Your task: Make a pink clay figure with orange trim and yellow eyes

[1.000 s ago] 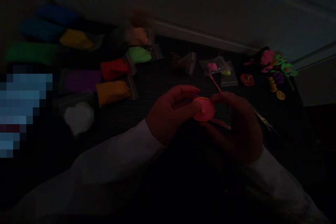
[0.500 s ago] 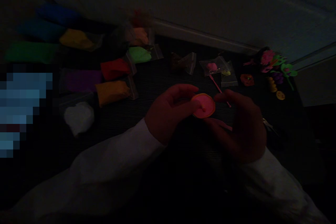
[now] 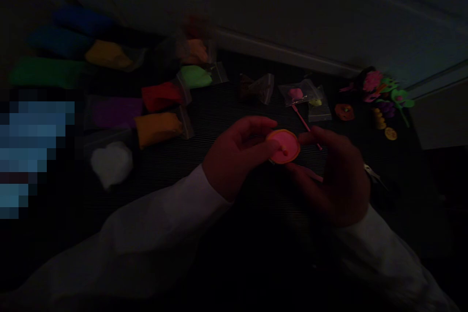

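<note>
My left hand point(image 3: 239, 156) pinches the left side of a round pink clay disc point(image 3: 290, 142) with an orange rim. Its thumb lies over the disc, beside a small orange bit near the middle. At the disc's right edge is my right hand point(image 3: 334, 175), thumb and fingers apart; the dim light hides whether the fingertips touch the rim. Part of a pink modelling tool point(image 3: 314, 174) shows by the right palm. Another thin pink tool point(image 3: 302, 119) lies on the dark table beyond the hands.
Bags of coloured clay, among them an orange bag point(image 3: 159, 128) and a white bag point(image 3: 111, 163), lie to the left. Small bags point(image 3: 296, 92) sit farther back. Clay flowers point(image 3: 400, 98) stand at the far right, with scissors point(image 3: 373, 173) nearer. A pale wall point(image 3: 278, 53) borders the table.
Hardly anything differs. The view has shifted very slightly, and the disc is tilted a little in my left hand. My right hand stays at its edge.
</note>
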Motion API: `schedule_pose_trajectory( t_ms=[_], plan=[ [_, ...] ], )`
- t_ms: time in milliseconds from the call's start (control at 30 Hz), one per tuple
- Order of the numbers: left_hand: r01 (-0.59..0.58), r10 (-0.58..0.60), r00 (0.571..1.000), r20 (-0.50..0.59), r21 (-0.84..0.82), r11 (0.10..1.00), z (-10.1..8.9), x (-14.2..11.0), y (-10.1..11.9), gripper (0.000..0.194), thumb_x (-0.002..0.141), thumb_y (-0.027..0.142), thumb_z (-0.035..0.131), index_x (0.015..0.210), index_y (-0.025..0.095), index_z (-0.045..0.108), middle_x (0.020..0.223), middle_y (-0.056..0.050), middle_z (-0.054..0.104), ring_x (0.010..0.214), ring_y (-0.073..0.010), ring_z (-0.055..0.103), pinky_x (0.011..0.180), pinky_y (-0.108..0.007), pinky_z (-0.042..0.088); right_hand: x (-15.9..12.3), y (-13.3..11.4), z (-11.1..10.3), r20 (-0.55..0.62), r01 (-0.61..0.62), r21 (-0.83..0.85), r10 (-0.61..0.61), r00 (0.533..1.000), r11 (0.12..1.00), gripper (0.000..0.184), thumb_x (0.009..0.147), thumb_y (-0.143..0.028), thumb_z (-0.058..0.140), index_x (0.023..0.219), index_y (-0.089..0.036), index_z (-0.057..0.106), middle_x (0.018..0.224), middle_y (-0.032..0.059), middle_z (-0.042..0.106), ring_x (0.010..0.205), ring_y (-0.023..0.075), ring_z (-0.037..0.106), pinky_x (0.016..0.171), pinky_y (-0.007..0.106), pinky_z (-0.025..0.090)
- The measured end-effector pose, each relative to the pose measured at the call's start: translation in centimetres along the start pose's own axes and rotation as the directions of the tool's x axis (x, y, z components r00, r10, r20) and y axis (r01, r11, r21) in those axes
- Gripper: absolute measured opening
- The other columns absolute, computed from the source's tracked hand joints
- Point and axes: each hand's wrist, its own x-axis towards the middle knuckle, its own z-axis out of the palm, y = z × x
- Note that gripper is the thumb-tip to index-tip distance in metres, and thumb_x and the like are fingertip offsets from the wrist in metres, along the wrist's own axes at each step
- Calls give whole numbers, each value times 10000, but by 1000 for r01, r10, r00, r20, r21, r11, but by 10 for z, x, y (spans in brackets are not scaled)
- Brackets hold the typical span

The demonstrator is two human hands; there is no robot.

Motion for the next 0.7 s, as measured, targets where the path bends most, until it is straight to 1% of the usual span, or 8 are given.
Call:
schedule_pose_trajectory(
  t_ms=[100, 200, 433, 567, 700],
  plan=[
    [-4, 4, 1000, -3, 4, 1000, 0, -1, 0, 249, 621, 208, 651, 852, 192, 560, 837, 19, 593, 772, -116, 574, 708, -245, 446, -1, 1, 1, -16, -8, 18, 8, 1000, 1000, 639, 630, -174, 634, 1205, -302, 385, 1003, 20, 569, 940, 236, 522, 796, 430, 454],
    [-13, 13, 1000, -3, 11, 1000, 0, -1, -1, 261, 623, 223, 650, 866, 198, 558, 852, 14, 595, 783, -125, 577, 716, -256, 447, -1, 1, 1, -46, 3, 27, -1, 999, 1000, 641, 625, -184, 640, 1203, -298, 388, 1005, 13, 567, 936, 233, 522, 807, 435, 448],
    [-16, 16, 1000, 13, 34, 999, -1, -1, -1, 259, 631, 226, 648, 873, 192, 559, 864, 7, 596, 777, -120, 576, 709, -243, 447, 0, -2, -1, 8, 5, -2, -5, 1000, 1000, 618, 653, -169, 621, 1207, -299, 379, 1009, 29, 569, 929, 240, 521, 836, 461, 418],
    [-23, 23, 1000, 5, 33, 999, -1, -1, 0, 256, 632, 217, 644, 873, 193, 559, 848, 12, 597, 763, -115, 575, 703, -240, 449, 0, -3, -3, 14, -13, -5, 13, 1000, 1000, 656, 622, -164, 646, 1212, -270, 380, 1039, 32, 546, 968, 236, 493, 849, 435, 405],
    [-34, 34, 999, 13, 31, 999, -1, -1, -1, 242, 644, 214, 631, 877, 204, 565, 855, 14, 602, 779, -120, 577, 707, -241, 450, 0, -4, -3, 38, -26, 13, 26, 999, 1000, 667, 612, -145, 651, 1210, -258, 380, 1039, 26, 546, 965, 222, 495, 866, 418, 394]
  ],
)
